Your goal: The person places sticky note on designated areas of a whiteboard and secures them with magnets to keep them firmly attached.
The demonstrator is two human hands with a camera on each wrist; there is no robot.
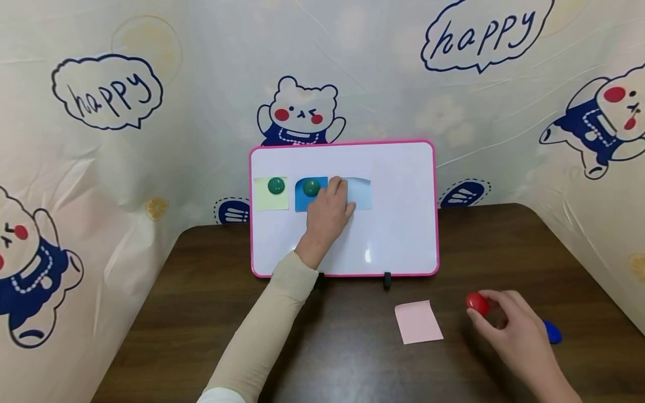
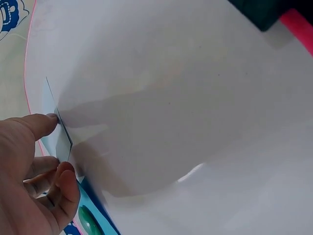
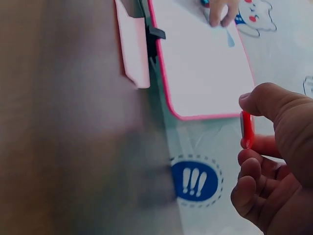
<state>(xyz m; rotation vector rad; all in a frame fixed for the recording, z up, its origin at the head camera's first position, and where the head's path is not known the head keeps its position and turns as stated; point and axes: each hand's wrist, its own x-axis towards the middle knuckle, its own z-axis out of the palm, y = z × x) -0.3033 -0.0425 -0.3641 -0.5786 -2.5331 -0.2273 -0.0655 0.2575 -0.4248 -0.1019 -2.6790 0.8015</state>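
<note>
My left hand [image 1: 330,212] reaches up to the whiteboard [image 1: 403,235] and presses a light blue sticky note [image 1: 359,195] against it, fingertips at the note's left part. In the left wrist view the thumb [image 2: 46,125] touches the note. Left of it, a green round magnet [image 1: 311,187] sits on a darker blue note [image 1: 300,202]. Another green magnet [image 1: 276,186] sits on a pale green note [image 1: 271,201]. Between thumb and fingertips, my right hand [image 1: 521,330] pinches a red round magnet [image 3: 248,129] above the table, its flat grey back showing in the right wrist view.
A pink sticky note [image 1: 419,322] lies on the brown table [image 1: 347,364] before the board. Partly behind the right hand is a blue object [image 1: 552,332]. Black stand feet [image 1: 387,281] support the pink-framed board. A printed curtain [image 1: 211,112] hangs behind.
</note>
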